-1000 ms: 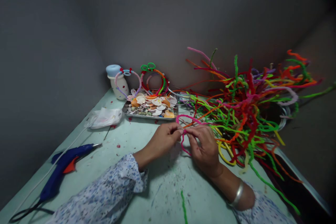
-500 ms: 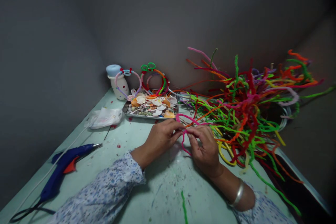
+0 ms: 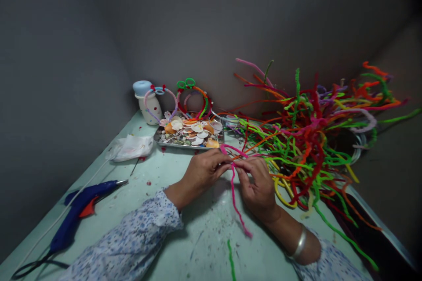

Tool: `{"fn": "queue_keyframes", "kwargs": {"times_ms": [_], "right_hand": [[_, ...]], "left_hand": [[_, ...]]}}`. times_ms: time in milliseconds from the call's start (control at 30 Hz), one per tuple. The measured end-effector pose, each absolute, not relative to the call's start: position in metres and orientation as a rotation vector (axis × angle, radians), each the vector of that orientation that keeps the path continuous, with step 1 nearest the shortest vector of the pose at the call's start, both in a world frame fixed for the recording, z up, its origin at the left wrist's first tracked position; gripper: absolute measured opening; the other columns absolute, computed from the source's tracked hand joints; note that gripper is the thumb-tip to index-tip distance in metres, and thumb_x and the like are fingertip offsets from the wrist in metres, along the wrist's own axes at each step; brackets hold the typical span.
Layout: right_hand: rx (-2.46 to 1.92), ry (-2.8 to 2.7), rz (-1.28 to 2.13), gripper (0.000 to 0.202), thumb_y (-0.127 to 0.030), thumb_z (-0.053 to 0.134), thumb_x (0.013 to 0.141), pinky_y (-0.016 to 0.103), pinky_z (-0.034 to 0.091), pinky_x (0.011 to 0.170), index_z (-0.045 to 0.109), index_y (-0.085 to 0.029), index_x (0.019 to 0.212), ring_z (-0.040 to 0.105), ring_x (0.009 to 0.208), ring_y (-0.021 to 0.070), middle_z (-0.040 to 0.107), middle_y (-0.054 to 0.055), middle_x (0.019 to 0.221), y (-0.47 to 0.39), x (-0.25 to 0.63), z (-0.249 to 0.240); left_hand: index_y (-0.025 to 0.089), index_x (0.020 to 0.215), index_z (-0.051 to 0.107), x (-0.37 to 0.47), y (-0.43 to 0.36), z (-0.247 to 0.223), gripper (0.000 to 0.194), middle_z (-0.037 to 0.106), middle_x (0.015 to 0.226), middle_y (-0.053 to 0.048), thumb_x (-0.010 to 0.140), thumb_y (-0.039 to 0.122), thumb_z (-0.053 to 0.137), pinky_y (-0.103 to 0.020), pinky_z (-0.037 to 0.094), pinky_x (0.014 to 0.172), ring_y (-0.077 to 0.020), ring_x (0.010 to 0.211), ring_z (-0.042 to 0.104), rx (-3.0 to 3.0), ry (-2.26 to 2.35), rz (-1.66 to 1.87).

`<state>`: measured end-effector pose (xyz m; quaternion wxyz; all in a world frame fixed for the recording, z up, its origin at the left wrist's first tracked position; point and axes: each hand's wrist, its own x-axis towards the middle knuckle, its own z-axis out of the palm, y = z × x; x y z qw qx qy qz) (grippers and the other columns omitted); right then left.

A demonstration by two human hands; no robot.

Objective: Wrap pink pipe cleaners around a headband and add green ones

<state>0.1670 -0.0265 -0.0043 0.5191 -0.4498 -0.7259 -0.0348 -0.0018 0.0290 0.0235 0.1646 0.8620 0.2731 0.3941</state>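
Note:
A bright pink pipe cleaner point(image 3: 234, 197) is pinched between both hands above the table. One end hangs down toward me, and a pink loop curves up behind the fingertips. My left hand point(image 3: 206, 169) grips it from the left with thumb and forefinger closed. From the right, my right hand point(image 3: 259, 184) pinches it close beside the left fingertips. Where the fingers meet, the exact crossing of the strand is hidden. Just below lies a short green pipe cleaner point(image 3: 231, 259) on the table.
A metal tray point(image 3: 184, 145) of shells and stones stands behind my hands, with decorated headbands point(image 3: 206, 101) over it. A lidded jar point(image 3: 148, 105) and plastic bag point(image 3: 133, 147) are left of it. A blue glue gun point(image 3: 72, 217) lies left; tangled pipe cleaners point(image 3: 310, 140) spread right.
The pink end below my fingers was curved near the right hand; now it hangs longer and straighter toward me. Both hands stay almost in the same place.

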Motion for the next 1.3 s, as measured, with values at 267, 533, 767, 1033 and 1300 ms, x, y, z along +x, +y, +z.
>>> {"fn": "queue_keyframes", "kwargs": {"times_ms": [267, 533, 767, 1033, 1300], "right_hand": [[-1.077, -1.744, -0.085, 0.022, -0.008, 0.054, 0.084, 0.04, 0.043, 0.078, 0.058, -0.02, 0.102, 0.053, 0.086, 0.0204, 0.059, 0.005, 0.088, -0.027, 0.167, -0.004], [-1.077, -1.772, -0.111, 0.024, -0.007, 0.054, 0.083, 0.041, 0.043, 0.079, 0.058, -0.02, 0.103, 0.054, 0.087, 0.0205, 0.06, 0.005, 0.089, -0.026, 0.168, -0.004], [-1.037, -1.785, -0.147, 0.023, -0.008, 0.054, 0.083, 0.04, 0.044, 0.077, 0.059, -0.021, 0.102, 0.054, 0.085, 0.0201, 0.06, 0.004, 0.085, -0.026, 0.168, -0.004], [-1.047, -1.771, -0.168, 0.023, -0.01, 0.053, 0.083, 0.041, 0.046, 0.077, 0.06, -0.022, 0.102, 0.056, 0.085, 0.0208, 0.06, 0.004, 0.085, -0.025, 0.167, -0.005], [-1.07, -1.774, -0.174, 0.022, -0.011, 0.054, 0.084, 0.041, 0.046, 0.077, 0.059, -0.022, 0.102, 0.056, 0.087, 0.0213, 0.061, 0.005, 0.087, -0.024, 0.168, -0.008]], "left_hand": [[0.017, 0.094, 0.07, -0.002, 0.028, 0.027, 0.014, 0.069, 0.083, -0.005, 0.084, 0.023, 0.062, -0.024, 0.047, 0.071, -0.0141, 0.077, 0.062, 2.322, 0.81, 1.037], [0.016, 0.086, 0.071, 0.0, 0.025, 0.036, 0.011, 0.069, 0.079, -0.003, 0.08, 0.02, 0.063, -0.023, 0.044, 0.068, -0.0127, 0.071, 0.059, 2.064, 0.869, 0.958], [0.012, 0.081, 0.069, 0.003, 0.022, 0.036, 0.014, 0.064, 0.069, -0.001, 0.075, 0.024, 0.067, -0.021, 0.039, 0.059, -0.0107, 0.062, 0.053, 1.655, 0.86, 0.871], [0.012, 0.074, 0.066, 0.005, 0.02, 0.038, 0.017, 0.057, 0.062, 0.002, 0.071, 0.028, 0.069, -0.021, 0.036, 0.055, -0.0088, 0.056, 0.048, 1.461, 0.863, 0.835], [0.012, 0.079, 0.068, 0.006, 0.022, 0.036, 0.014, 0.059, 0.063, 0.001, 0.074, 0.024, 0.064, -0.021, 0.037, 0.054, -0.0089, 0.056, 0.048, 1.506, 0.885, 0.809]]}}
